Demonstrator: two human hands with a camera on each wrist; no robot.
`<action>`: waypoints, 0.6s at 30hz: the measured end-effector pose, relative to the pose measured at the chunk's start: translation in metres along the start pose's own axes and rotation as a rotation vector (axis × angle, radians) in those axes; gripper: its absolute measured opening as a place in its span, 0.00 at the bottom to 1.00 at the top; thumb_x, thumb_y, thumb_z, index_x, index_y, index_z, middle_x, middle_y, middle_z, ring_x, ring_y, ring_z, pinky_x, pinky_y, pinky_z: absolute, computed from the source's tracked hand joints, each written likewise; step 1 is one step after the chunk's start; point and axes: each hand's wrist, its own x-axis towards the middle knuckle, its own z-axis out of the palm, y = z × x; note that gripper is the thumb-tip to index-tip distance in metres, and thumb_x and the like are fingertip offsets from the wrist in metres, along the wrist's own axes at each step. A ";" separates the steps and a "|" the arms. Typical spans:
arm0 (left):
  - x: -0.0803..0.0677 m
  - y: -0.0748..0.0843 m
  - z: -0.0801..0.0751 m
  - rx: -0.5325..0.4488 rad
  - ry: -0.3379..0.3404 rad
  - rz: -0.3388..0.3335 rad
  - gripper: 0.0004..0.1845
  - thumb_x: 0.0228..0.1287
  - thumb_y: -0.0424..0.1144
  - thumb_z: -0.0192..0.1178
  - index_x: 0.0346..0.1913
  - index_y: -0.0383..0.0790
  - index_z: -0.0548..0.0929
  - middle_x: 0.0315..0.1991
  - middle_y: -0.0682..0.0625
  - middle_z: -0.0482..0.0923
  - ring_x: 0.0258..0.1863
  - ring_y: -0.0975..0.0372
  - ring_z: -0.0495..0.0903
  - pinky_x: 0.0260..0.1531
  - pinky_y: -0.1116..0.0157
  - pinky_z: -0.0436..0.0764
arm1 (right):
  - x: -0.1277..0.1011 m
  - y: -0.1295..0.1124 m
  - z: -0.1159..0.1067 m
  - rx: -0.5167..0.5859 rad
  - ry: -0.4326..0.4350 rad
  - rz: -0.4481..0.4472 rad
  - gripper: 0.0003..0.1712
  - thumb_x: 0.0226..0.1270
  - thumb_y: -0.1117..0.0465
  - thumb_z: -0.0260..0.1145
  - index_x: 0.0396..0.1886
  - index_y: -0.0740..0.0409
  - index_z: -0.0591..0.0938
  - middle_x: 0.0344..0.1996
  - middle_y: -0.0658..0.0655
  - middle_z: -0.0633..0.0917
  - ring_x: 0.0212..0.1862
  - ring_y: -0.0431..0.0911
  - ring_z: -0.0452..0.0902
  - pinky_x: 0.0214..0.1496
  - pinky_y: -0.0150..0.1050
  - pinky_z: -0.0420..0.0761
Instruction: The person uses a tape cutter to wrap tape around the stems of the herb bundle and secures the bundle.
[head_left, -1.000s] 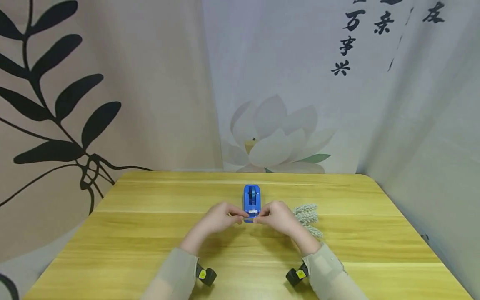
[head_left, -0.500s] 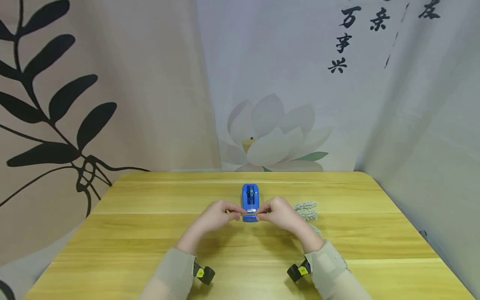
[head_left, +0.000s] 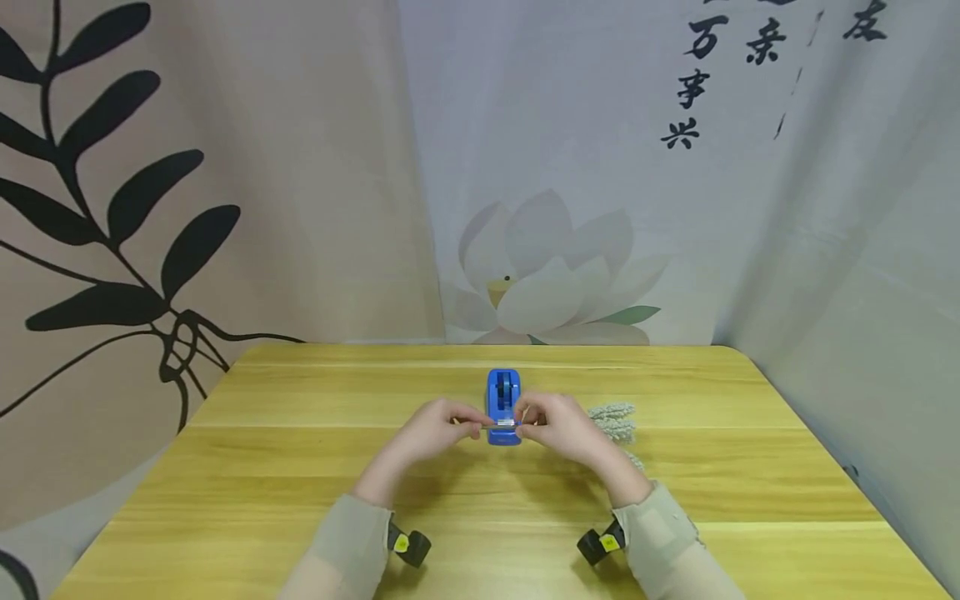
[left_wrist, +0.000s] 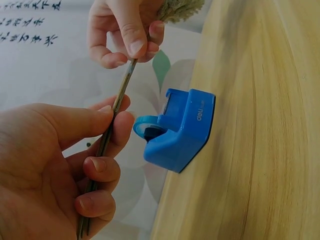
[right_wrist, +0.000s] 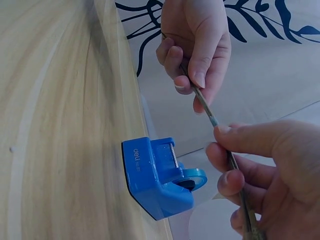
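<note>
**Both hands pinch a thin stem above the tape dispenser**

Over the middle of the yellow wooden desk, the two hands meet just in front of a blue tape dispenser. The left hand has its grip closed on a thin bundle of stems: the thumb lies flat along the top, the forefinger presses from below, and the other fingers curl round the lower length. The right hand pinches the same stems a little further along, thumb and forefinger tips pressed together on them, the remaining fingers folded in. Between the two grips a short stretch of stem shows bare, with a pale band on it.

The stems are held off the desk, close above the dispenser but apart from it. At the right hand's end they run into a fuzzy pale-green flower head, which lies on the desk just beside the right wrist.

The dispenser stands flat on the desk, its roll of tape sitting in the cradle and the cutter edge facing the hands. Behind the desk hangs a cloth backdrop printed with a lotus, black leaves and lettering.
</note>
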 end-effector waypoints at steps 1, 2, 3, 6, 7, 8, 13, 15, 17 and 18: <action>0.000 0.000 0.000 0.002 -0.001 0.002 0.09 0.68 0.33 0.59 0.43 0.42 0.89 0.40 0.46 0.84 0.32 0.60 0.73 0.28 0.64 0.70 | 0.000 0.000 0.000 0.005 -0.006 -0.006 0.04 0.63 0.66 0.67 0.35 0.53 0.81 0.24 0.50 0.82 0.25 0.42 0.75 0.25 0.35 0.74; 0.000 0.001 -0.001 0.004 -0.002 0.005 0.09 0.68 0.33 0.58 0.43 0.42 0.89 0.40 0.45 0.84 0.32 0.60 0.73 0.27 0.64 0.70 | 0.000 0.000 0.000 0.007 -0.009 -0.012 0.05 0.64 0.67 0.67 0.36 0.53 0.82 0.24 0.51 0.82 0.25 0.43 0.74 0.25 0.35 0.73; 0.000 0.001 -0.001 0.007 -0.002 0.006 0.09 0.68 0.33 0.58 0.43 0.43 0.89 0.39 0.46 0.85 0.32 0.60 0.73 0.27 0.64 0.70 | 0.000 0.000 -0.001 0.009 -0.011 -0.014 0.05 0.64 0.67 0.67 0.36 0.53 0.83 0.25 0.52 0.83 0.24 0.43 0.74 0.25 0.35 0.73; 0.001 0.001 -0.001 0.012 -0.003 0.006 0.10 0.68 0.33 0.58 0.44 0.43 0.89 0.38 0.45 0.85 0.34 0.60 0.74 0.29 0.64 0.71 | 0.000 0.000 0.000 0.007 -0.011 -0.019 0.06 0.64 0.67 0.66 0.37 0.52 0.84 0.25 0.52 0.83 0.23 0.42 0.74 0.24 0.34 0.73; 0.001 0.001 -0.001 0.014 -0.004 0.003 0.10 0.68 0.33 0.58 0.44 0.43 0.89 0.38 0.45 0.85 0.34 0.60 0.75 0.29 0.64 0.71 | 0.000 0.000 0.000 0.003 -0.010 -0.018 0.06 0.64 0.67 0.66 0.37 0.52 0.84 0.24 0.51 0.82 0.23 0.41 0.73 0.24 0.34 0.73; 0.001 0.001 -0.001 0.015 -0.004 0.001 0.10 0.68 0.32 0.58 0.44 0.43 0.89 0.38 0.45 0.85 0.34 0.60 0.75 0.30 0.63 0.72 | 0.000 0.000 0.000 0.000 -0.012 -0.017 0.06 0.64 0.67 0.66 0.38 0.52 0.84 0.24 0.50 0.82 0.23 0.40 0.73 0.24 0.33 0.73; 0.001 0.000 -0.001 0.021 -0.001 -0.003 0.11 0.68 0.31 0.56 0.44 0.44 0.89 0.39 0.46 0.85 0.33 0.60 0.74 0.28 0.64 0.71 | -0.001 0.000 0.002 -0.016 -0.028 -0.015 0.08 0.65 0.67 0.64 0.41 0.55 0.86 0.23 0.46 0.79 0.21 0.37 0.69 0.22 0.32 0.70; 0.000 -0.001 0.000 0.020 0.000 0.000 0.12 0.68 0.30 0.56 0.44 0.44 0.89 0.38 0.46 0.85 0.31 0.61 0.73 0.27 0.65 0.69 | 0.000 0.000 0.003 -0.028 -0.042 -0.009 0.09 0.66 0.66 0.63 0.43 0.55 0.85 0.21 0.46 0.78 0.19 0.36 0.65 0.21 0.31 0.68; 0.000 -0.001 0.000 0.021 0.002 0.002 0.11 0.68 0.31 0.56 0.44 0.44 0.89 0.36 0.47 0.85 0.30 0.61 0.72 0.26 0.66 0.68 | 0.000 0.000 0.005 -0.048 -0.053 -0.003 0.10 0.66 0.66 0.61 0.44 0.56 0.85 0.19 0.45 0.76 0.18 0.36 0.62 0.20 0.31 0.67; 0.000 -0.001 0.000 0.020 0.002 0.000 0.11 0.68 0.31 0.57 0.44 0.44 0.89 0.36 0.47 0.85 0.29 0.61 0.71 0.25 0.66 0.68 | 0.001 0.000 0.005 -0.058 -0.058 0.003 0.11 0.66 0.66 0.61 0.45 0.56 0.85 0.18 0.45 0.75 0.18 0.36 0.61 0.20 0.31 0.66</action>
